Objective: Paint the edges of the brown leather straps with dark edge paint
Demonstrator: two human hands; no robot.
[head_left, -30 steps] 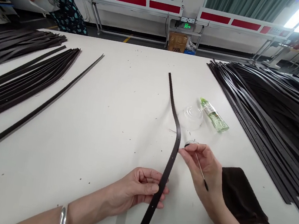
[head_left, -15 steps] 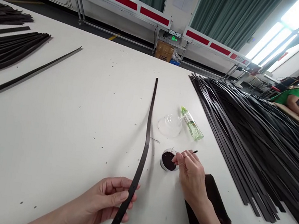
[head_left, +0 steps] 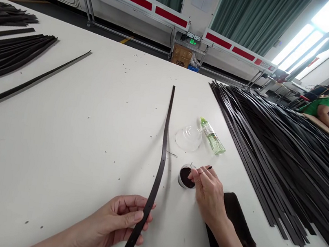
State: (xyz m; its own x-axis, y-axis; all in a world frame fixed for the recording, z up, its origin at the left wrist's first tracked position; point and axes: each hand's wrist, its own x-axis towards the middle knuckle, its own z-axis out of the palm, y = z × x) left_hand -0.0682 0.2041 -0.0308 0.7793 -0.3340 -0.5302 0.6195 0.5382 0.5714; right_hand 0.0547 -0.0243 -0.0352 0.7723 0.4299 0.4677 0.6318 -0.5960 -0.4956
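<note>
My left hand (head_left: pixel 120 222) grips a long dark leather strap (head_left: pixel 163 148) near its close end, thumb on top. The strap runs away across the white table (head_left: pixel 89 129), standing on its edge. My right hand (head_left: pixel 208 190) pinches a thin brush (head_left: pixel 206 170) and holds its tip in a small round pot of dark dye (head_left: pixel 185 176), just right of the strap.
A clear lid (head_left: pixel 188 138) and a small green bottle (head_left: pixel 212 136) lie beyond the pot. A dark cloth (head_left: pixel 233 229) lies under my right wrist. Several straps are piled at the right (head_left: pixel 287 150) and left (head_left: pixel 4 54). A person in green (head_left: pixel 321 108) sits far right.
My right hand left the strap and moved to the dye pot, brush tip now in it. The view swung right. My left hand kept its grip on the strap.
</note>
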